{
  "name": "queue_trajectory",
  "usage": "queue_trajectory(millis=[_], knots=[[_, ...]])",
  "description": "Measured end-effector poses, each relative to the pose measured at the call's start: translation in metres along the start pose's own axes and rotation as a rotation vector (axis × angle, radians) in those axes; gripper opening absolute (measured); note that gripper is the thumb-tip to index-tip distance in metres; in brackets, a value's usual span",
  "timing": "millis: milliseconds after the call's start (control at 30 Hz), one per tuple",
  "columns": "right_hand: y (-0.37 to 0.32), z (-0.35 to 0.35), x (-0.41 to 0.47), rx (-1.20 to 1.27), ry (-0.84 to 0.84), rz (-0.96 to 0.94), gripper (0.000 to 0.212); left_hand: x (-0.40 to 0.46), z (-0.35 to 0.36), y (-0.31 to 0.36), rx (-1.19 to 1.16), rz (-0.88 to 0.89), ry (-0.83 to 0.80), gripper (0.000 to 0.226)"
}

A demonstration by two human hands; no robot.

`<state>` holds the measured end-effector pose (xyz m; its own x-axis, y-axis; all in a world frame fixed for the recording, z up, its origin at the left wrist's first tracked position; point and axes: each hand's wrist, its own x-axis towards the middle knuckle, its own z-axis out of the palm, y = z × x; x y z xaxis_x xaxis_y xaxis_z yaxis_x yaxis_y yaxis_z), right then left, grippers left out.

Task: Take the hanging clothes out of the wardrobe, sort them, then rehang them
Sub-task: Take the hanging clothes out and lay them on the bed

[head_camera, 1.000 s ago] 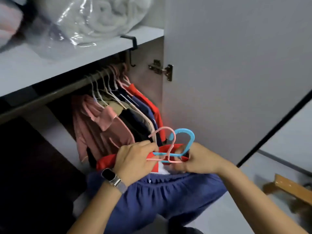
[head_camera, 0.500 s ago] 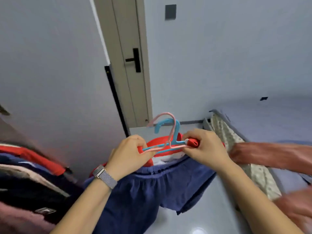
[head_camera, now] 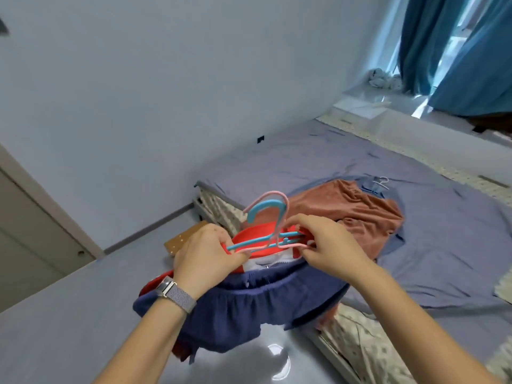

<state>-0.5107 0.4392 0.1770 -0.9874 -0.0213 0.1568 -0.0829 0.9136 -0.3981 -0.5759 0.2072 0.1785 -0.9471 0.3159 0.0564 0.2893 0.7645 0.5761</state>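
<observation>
2 hangers, a blue hanger and a pink hanger, lie stacked with hooks up, held in the air above the grey floor just short of the bed's near corner. A red garment hangs on them, and a navy garment droops below it, over the left wrist. The left hand pinches the hangers' left end, fingers curled around it; the right hand pinches the right end the same way. A watch sits on the left wrist. On the bed a rust-coloured garment lies near the edge, with another hanger just behind it. Beyond, open sheet runs toward blue curtains. A door stands at left.
</observation>
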Motion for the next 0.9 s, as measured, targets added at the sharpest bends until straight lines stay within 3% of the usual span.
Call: queue_trajectory(millis=[167,367,533,767,900], knots=[[0.057,-0.027,0.018,-0.119,0.069,0.077,0.03,0.082,0.031,0.046,0.005,0.155,-0.121,0.039],[0.12,-0.047,0.084,-0.05,0.247,0.222,0.033,0.219,0.05,0.087,0.006,0.372,-0.152,0.037],[0.176,-0.066,0.153,0.089,0.28,0.367,0.01,0.33,0.08,0.126,0.04,0.465,-0.227,0.041],[0.247,-0.115,0.213,0.17,0.327,0.469,0.019,0.443,0.109,0.201,0.058,0.66,-0.231,0.043],[0.295,-0.086,0.22,0.227,0.359,0.535,0.021,0.481,0.164,0.212,0.094,0.72,-0.264,0.04]])
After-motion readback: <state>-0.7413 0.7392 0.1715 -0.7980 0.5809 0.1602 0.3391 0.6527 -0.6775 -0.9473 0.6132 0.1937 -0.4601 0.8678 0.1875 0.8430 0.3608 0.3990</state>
